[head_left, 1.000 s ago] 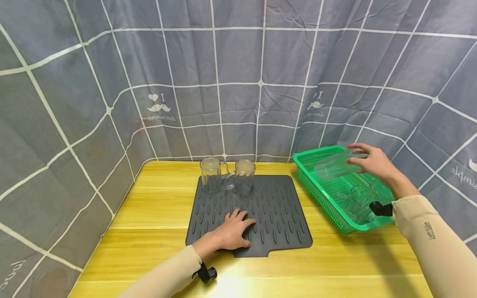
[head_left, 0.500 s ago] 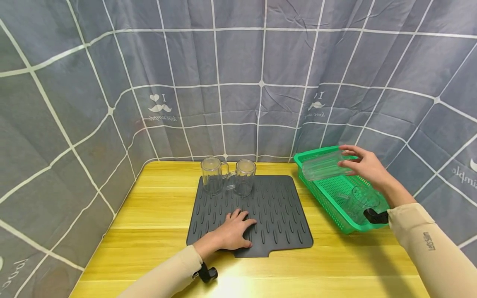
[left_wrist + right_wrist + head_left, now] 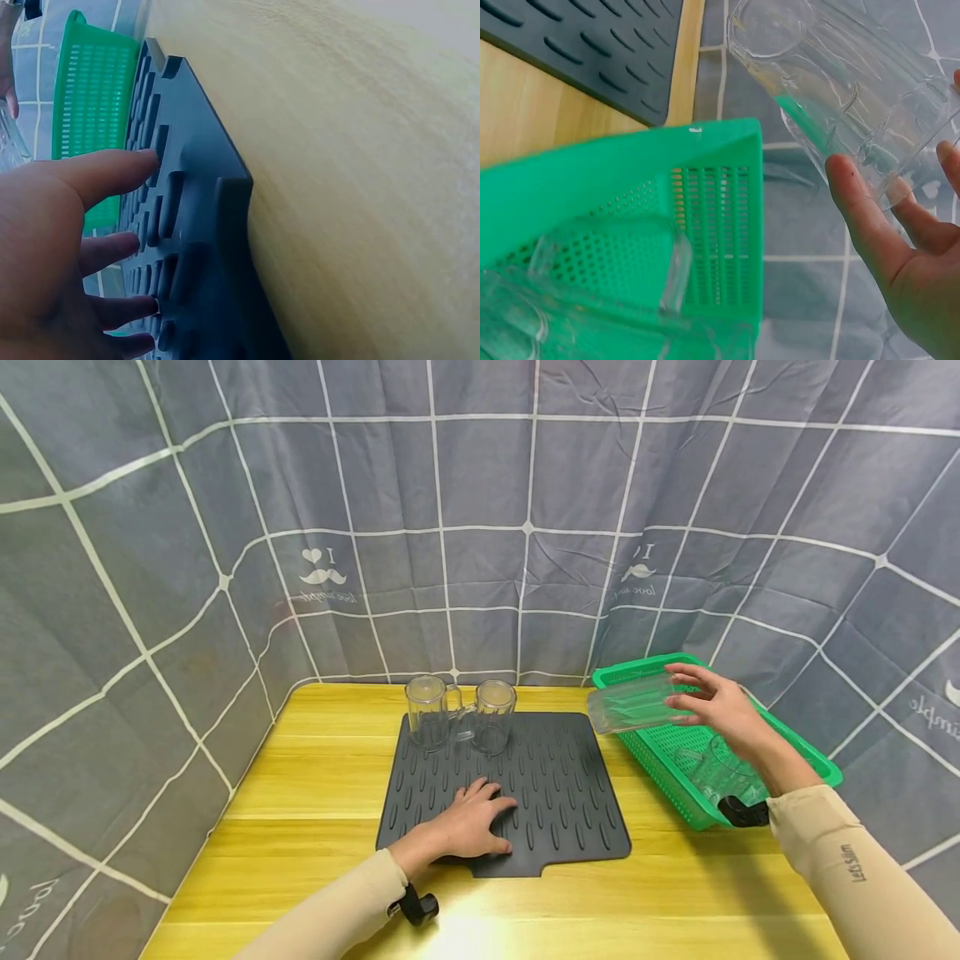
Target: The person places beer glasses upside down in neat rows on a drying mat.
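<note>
The clear glass (image 3: 633, 703) is held on its side, its long axis running roughly parallel to the table's far edge. One end points left toward the mat's far right corner, and the other lies in the right hand (image 3: 716, 706). That hand is part-way closed, thumb and fingers gripping the glass near its right end. The glass is above the left rim of the green basket (image 3: 663, 785), its left end reaching past that rim; I cannot tell which end is the mouth.

The left hand (image 3: 472, 822) rests with fingers spread at the middle of the near edge of the dark mat (image 3: 555, 793), grasping nothing. Two glass mugs (image 3: 491, 722) stand at the mat's far left corner, handles turned toward each other. From them, bare ribbed surface runs to the mat's right edge, and a narrow strip of table separates that edge from the basket.

More glassware (image 3: 716, 772) lies in the basket's near part, overlapping, its count unclear. The table (image 3: 322, 760) is yellow wood, and a grey curtain (image 3: 375, 485) with white lines surrounds its far and side edges.
</note>
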`<state>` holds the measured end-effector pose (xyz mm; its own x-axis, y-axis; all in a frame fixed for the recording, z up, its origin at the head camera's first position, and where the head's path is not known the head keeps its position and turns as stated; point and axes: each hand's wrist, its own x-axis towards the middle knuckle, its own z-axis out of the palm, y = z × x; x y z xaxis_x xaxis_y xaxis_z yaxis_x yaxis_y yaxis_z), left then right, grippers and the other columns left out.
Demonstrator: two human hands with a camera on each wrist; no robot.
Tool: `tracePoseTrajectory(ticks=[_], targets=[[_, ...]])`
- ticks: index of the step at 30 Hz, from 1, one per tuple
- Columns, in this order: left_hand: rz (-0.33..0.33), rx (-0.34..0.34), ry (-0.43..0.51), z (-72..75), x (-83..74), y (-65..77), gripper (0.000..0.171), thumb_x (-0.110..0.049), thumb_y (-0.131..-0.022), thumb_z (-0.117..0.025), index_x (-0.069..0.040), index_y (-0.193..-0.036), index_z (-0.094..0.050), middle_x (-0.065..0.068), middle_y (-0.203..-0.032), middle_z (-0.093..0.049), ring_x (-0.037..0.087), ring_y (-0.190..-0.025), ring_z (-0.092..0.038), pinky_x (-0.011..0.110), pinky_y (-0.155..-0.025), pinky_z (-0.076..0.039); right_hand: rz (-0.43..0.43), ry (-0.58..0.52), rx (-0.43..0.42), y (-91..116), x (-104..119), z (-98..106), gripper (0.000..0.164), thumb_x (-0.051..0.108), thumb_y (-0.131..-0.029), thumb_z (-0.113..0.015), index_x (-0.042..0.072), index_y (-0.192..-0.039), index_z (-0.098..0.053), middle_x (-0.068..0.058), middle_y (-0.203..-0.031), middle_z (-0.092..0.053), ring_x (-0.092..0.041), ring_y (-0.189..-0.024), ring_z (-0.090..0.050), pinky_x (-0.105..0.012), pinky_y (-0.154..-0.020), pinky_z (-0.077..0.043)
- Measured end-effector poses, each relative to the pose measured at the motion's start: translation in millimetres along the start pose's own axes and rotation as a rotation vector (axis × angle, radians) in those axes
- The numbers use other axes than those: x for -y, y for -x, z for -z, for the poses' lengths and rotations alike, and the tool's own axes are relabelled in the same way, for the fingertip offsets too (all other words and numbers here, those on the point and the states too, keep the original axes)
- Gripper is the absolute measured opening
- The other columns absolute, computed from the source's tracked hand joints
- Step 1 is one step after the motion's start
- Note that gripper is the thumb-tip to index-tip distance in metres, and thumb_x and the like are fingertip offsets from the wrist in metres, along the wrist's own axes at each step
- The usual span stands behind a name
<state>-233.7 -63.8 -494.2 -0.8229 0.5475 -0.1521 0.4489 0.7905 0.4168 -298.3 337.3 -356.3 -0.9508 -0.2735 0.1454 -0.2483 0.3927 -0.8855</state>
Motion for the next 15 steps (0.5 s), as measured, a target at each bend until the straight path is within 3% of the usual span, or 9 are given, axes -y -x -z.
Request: tracePoseTrajectory(ticks=[15], targets=[[0.014,-0.062,0.102,9.8,-0.2,0.8,0.059,-0.038,-0.095,-0.069,-0.016,-0.147,-0.052,0.018,-0.161,-0.031,0.036,-0.152,-0.022,0.060,-0.111,-0.037,-0.001,-0.072,0.028,0.2,-1.8,-31.7,0.057,0.024,-0.101,-0.064,0.019,-0.153,-0.041,-0.021,-0.154,-0.034,-0.002,-0.116,-0.056,-0.031,-0.087,-0.059]])
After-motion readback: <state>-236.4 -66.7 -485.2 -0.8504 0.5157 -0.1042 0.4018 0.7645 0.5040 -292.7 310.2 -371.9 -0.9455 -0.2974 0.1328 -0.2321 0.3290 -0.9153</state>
